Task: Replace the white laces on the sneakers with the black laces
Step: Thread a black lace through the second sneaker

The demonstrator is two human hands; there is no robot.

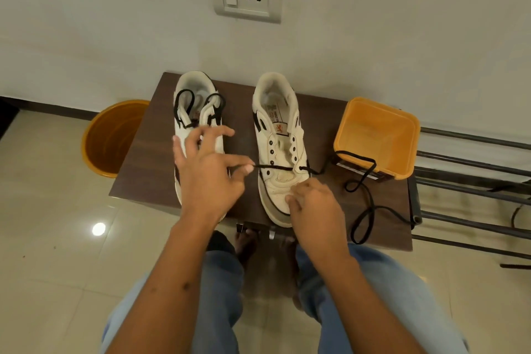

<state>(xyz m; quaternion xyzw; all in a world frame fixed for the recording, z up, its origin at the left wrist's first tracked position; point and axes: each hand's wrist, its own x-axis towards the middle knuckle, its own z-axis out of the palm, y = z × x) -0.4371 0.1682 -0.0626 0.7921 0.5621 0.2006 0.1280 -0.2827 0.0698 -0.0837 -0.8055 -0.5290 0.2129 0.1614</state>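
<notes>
Two white sneakers stand on a dark wooden table (149, 169), toes toward me. The left sneaker (198, 112) carries a black lace with loops near its collar. The right sneaker (280, 135) has a black lace (365, 190) threaded through its lowest eyelets; the long end trails right across the table and over its front edge. My left hand (209, 172) pinches the short end of that lace between thumb and forefinger and holds it taut to the left. My right hand (313, 210) rests on the right sneaker's toe, fingers curled against it.
An orange square tub (376, 138) stands on the table at the right. An orange round bucket (112, 135) sits on the tiled floor to the left. A metal rack (474, 181) lies beyond the table's right edge. My knees are below the table front.
</notes>
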